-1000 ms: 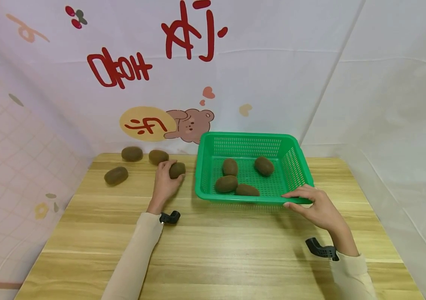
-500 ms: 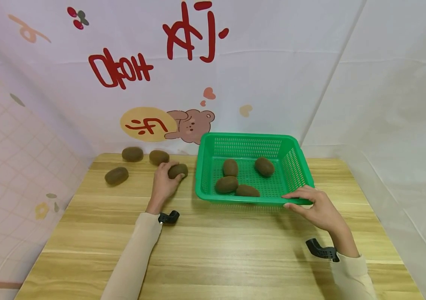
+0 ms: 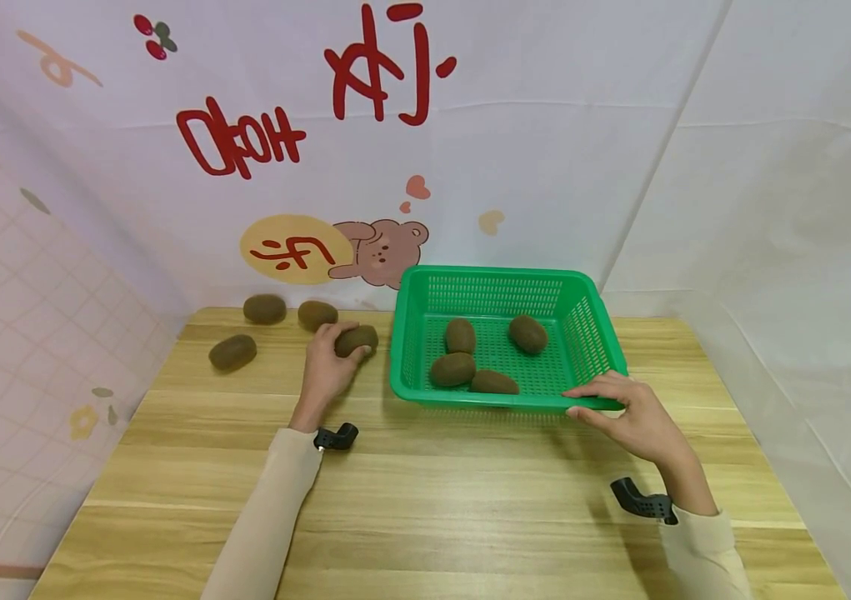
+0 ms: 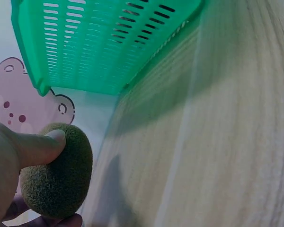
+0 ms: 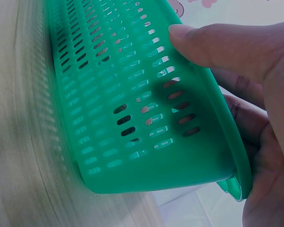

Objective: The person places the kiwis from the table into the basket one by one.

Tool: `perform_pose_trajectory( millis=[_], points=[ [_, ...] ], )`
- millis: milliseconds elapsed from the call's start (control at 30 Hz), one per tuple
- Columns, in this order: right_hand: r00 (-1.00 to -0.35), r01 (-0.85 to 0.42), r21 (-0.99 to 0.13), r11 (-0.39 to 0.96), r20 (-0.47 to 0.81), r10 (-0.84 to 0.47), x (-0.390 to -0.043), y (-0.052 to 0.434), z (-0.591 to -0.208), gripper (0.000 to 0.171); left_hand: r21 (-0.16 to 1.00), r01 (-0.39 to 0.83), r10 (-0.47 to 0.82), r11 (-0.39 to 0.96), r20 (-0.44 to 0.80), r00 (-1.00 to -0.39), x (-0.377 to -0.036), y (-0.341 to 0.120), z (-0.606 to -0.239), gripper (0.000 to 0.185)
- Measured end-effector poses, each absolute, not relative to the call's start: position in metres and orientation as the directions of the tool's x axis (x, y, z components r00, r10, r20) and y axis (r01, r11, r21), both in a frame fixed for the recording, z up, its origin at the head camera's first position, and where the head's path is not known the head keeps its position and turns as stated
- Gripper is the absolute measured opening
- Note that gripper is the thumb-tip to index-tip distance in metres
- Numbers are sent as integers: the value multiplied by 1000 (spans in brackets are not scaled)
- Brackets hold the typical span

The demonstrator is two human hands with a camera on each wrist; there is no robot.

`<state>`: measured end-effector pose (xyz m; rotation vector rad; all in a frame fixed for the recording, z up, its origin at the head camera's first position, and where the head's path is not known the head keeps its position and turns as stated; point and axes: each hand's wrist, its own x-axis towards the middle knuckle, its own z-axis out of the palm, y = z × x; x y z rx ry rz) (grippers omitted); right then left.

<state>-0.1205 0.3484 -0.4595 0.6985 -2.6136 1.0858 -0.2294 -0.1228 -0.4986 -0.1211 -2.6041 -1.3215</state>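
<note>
Left hand (image 3: 327, 367) grip wrapped round a kiwi (image 3: 356, 340), thumb on top, just left of the green basket (image 3: 425, 287) on the wooden desk (image 3: 425, 500). Right hand (image 3: 631, 417) grip pinching the basket's near right rim, thumb outside the wall, fingers over the edge. Four kiwis (image 3: 453, 367) lie inside the basket; three loose kiwis (image 3: 232, 352) sit on the desk far left near the backdrop.
</note>
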Motion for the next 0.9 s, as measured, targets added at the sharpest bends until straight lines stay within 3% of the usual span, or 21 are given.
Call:
perform_pose_trajectory(
  millis=[900],
  points=[
    [-862, -506, -606, 614, 373, -342, -120, 348, -458, 38, 783, 323, -38, 531, 403, -914, -220, -119, -463, 42]
  ],
)
